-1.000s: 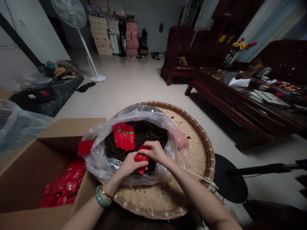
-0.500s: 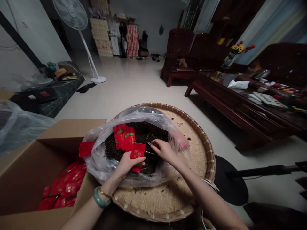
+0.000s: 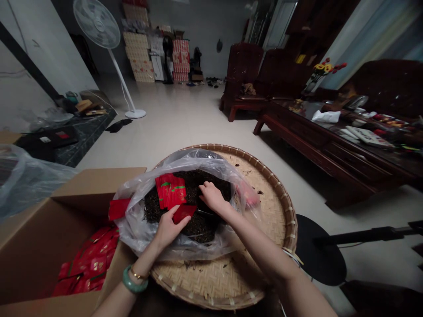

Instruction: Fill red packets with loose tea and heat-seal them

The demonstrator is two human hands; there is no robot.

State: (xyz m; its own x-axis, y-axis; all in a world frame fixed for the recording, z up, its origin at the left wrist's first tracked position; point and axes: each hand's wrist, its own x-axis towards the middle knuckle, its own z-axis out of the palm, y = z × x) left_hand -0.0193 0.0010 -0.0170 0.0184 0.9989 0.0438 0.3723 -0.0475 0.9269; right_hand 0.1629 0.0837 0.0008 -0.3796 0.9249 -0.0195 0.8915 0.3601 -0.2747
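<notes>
My left hand [image 3: 169, 226] grips a small red packet [image 3: 183, 213] between thumb and fingers, its upper edge tilted toward me. Just right of it, my right hand [image 3: 211, 196] has its fingers curled down over dark dried leaves [image 3: 198, 231], which look like tea. What its fingertips hold, if anything, I cannot make out. The leaves lie in a clear plastic bag [image 3: 132, 229] with its mouth spread wide. On them, left of my hands, rests a fanned stack of red packets [image 3: 170, 190]. A thin shiny edge shows below my right hand.
The bag stands on a round woven bamboo tray [image 3: 277, 211]. At left, an open cardboard box [image 3: 36, 246] holds many red packets [image 3: 95, 259], and another red packet [image 3: 118, 208] lies by the bag's rim. A white fan [image 3: 135, 113] and a dark wooden table [image 3: 297, 132] stand beyond.
The red packet in my left hand has tipped, its printed front turning out of sight. My right hand has moved left and slightly up, closer to the packet, its fingers now bent downward.
</notes>
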